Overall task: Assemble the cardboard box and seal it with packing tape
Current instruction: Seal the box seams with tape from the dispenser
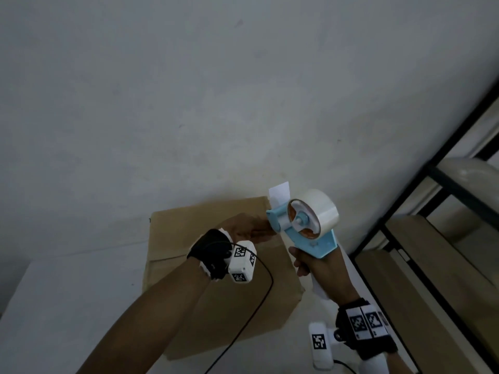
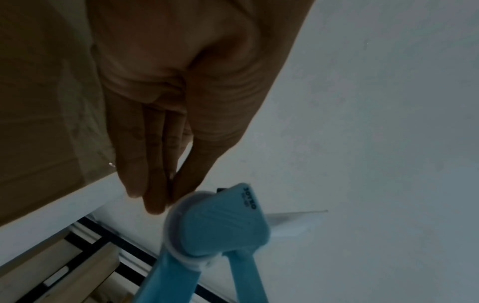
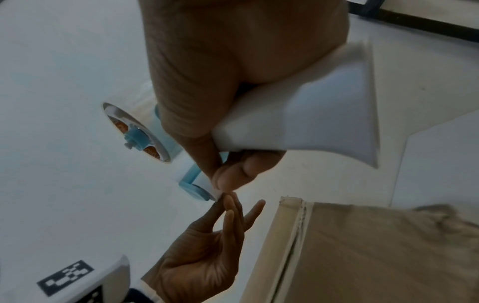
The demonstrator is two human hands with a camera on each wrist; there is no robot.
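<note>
A brown cardboard box [image 1: 216, 306] [image 2: 39, 123] [image 3: 388, 256] stands on the white table, its top flaps closed. My right hand [image 1: 310, 263] [image 3: 246, 164] grips the white handle [image 3: 311, 114] of a blue tape dispenser [image 1: 305, 225] [image 2: 220, 225] carrying a clear tape roll [image 1: 324, 211] [image 3: 140, 137], held above the box's far right corner. My left hand [image 1: 248, 228] [image 2: 166, 190] [image 3: 225, 203] reaches to the dispenser's front roller, where thumb and fingertips pinch the tape end. The tape end itself is barely visible.
A black-framed shelf with wooden boards [image 1: 432, 265] stands close on the right. A grey-white wall [image 1: 189, 103] rises just behind the box. The white table [image 1: 54, 306] extends to the left. A black cable [image 1: 256, 306] hangs across the box from my left wrist.
</note>
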